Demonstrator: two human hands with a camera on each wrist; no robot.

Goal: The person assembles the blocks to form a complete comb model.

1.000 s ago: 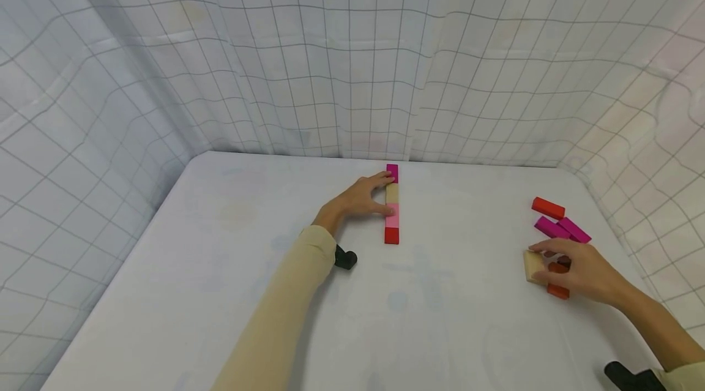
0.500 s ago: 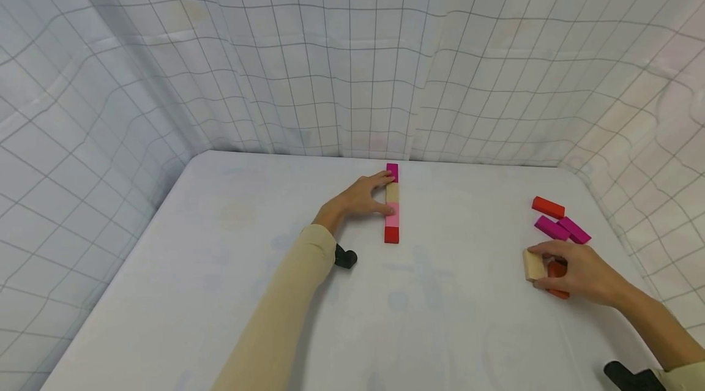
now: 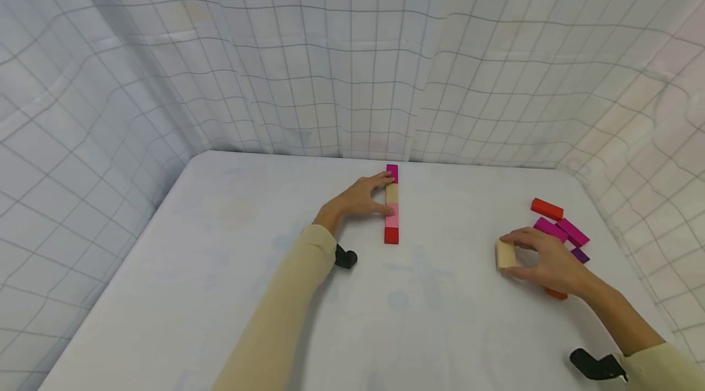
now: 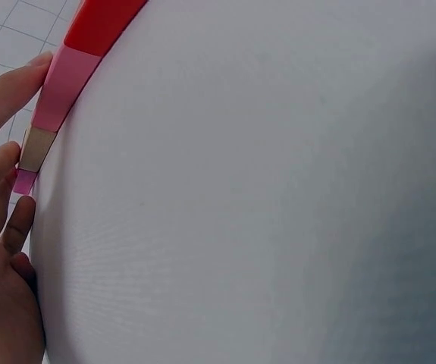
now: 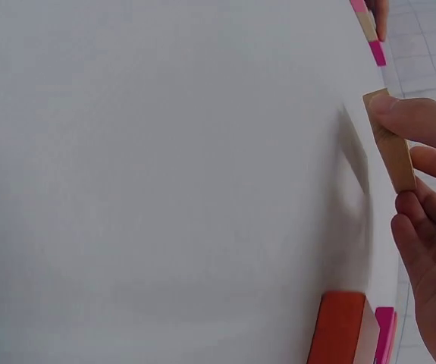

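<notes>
A straight row of small blocks lies on the white table (image 3: 440,317) in the head view: a magenta block (image 3: 393,170) at the far end, then a tan block (image 3: 392,193), a pink block (image 3: 393,220) and a red block (image 3: 391,236). From the left, my left hand (image 3: 358,197) touches this row, thumb against the pink block and fingertips by the tan and magenta ones. Over on the right, my right hand (image 3: 553,261) pinches another tan wooden block (image 5: 392,148) by its ends between thumb and fingers. Its shadow shows apart from it on the table in the right wrist view.
Loose blocks lie at the right: a red block (image 3: 547,208), two magenta blocks (image 3: 573,232), a purple block (image 3: 580,255) and an orange-red block (image 3: 556,294) partly behind the right hand. White gridded curtains (image 3: 352,60) enclose the table at the back and sides.
My right hand has gripped the tan wooden block and carried it left, away from the loose blocks, uncovering the purple one. The left hand and the row stay put.
</notes>
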